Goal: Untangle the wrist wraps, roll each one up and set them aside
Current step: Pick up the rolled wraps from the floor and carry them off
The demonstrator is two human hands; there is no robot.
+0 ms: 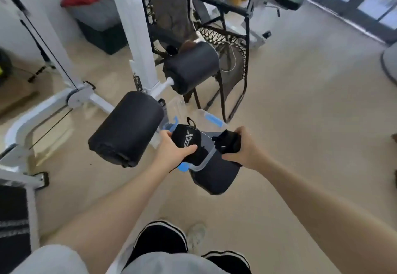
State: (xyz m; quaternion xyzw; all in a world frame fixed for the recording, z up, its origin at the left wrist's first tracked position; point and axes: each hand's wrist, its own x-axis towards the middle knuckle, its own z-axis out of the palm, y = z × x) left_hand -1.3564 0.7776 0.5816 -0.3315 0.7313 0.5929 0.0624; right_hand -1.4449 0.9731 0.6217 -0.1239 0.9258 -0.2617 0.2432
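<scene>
Both hands grip black wrist wraps, left [171, 151] a rolled wrap [186, 139], right [242, 149] a half-hidden bundle [227, 142].

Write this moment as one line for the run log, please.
left hand: grips rolled wrist wrap | right hand: grips bunched wrist wrap | both over clear plastic box | none set aside yet
</scene>
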